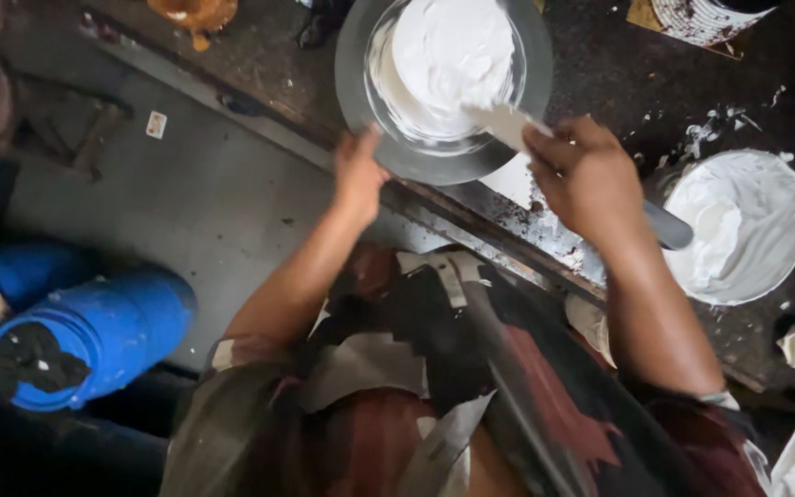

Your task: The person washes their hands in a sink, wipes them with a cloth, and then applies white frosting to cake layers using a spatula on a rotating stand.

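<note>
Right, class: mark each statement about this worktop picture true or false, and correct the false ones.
1. The right hand holds a spatula. True.
2. The left hand holds a knife. False: it rests on the rim of the round metal plate.
3. The cake on the plate is covered in brown icing. False: it is white.
4. A bowl of white cream sits beside the right hand. True.
5. A blue barrel lies on the floor. True.
</note>
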